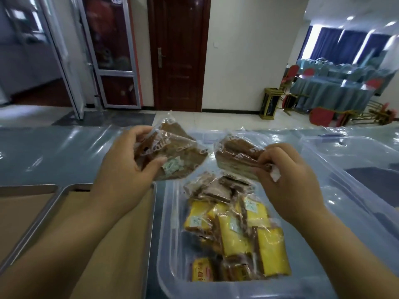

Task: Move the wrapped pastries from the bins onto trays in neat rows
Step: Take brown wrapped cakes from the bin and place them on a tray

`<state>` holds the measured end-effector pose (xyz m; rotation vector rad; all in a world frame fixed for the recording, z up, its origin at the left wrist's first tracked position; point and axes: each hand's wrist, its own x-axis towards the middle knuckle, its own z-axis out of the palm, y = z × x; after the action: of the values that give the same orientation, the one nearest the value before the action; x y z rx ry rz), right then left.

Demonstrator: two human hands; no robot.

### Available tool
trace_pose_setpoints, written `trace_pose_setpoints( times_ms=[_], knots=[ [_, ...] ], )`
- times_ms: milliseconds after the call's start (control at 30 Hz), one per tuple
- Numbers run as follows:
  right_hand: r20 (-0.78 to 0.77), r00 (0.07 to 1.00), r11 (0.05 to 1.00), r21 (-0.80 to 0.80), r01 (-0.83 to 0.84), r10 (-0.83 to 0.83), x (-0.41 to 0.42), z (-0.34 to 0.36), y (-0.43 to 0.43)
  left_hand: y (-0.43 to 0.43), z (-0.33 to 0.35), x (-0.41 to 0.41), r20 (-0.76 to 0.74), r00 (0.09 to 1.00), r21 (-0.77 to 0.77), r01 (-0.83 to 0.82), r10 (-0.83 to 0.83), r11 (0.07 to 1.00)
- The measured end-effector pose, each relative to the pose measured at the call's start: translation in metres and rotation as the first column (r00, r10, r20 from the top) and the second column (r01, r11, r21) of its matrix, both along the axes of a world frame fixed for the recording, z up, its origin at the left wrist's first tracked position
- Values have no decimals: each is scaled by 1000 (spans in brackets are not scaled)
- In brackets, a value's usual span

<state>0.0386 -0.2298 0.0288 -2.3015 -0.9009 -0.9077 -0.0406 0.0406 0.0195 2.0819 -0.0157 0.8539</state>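
Note:
My left hand (127, 167) grips brown wrapped pastries (174, 152), at least two packets stacked, held in the air just left of the bin. My right hand (287, 180) pinches another brown wrapped pastry (235, 158) by its edge above the bin's far end. Below them a clear plastic bin (166, 234) holds several wrapped pastries, brown ones (213, 188) at the far end and yellow ones (235, 234) nearer me. A metal tray (67, 190) lined with brown paper lies to the left of the bin, under my left forearm.
A second tray (26, 188) lies at the far left. Another clear bin (356, 160) stands to the right. The table has a shiny grey-blue cover (54, 152). Beyond it are a dark wooden door (177, 52), a glass door, chairs and draped tables.

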Motion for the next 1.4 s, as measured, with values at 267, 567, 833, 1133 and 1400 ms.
trace_pose_setpoints(
  times_ms=[267,567,833,1133,1400],
  knots=[
    [33,997,990,120,-68,65,-62,21,111,100,-13,-69,48,986,-220,-145,159,965],
    [-363,928,995,68,-66,86,-114,-21,261,226,-83,-122,-219,943,-291,-310,252,905],
    [-628,754,963,-268,24,-193,-95,-92,309,257,-155,-112,-399,868,-183,-393,297,901],
    [-795,565,963,-89,254,-222,-27,-162,317,237,-185,-35,-392,870,47,-306,300,951],
    [-905,425,945,155,290,18,14,-198,313,194,-233,35,-500,850,274,-25,164,961]
  ],
)
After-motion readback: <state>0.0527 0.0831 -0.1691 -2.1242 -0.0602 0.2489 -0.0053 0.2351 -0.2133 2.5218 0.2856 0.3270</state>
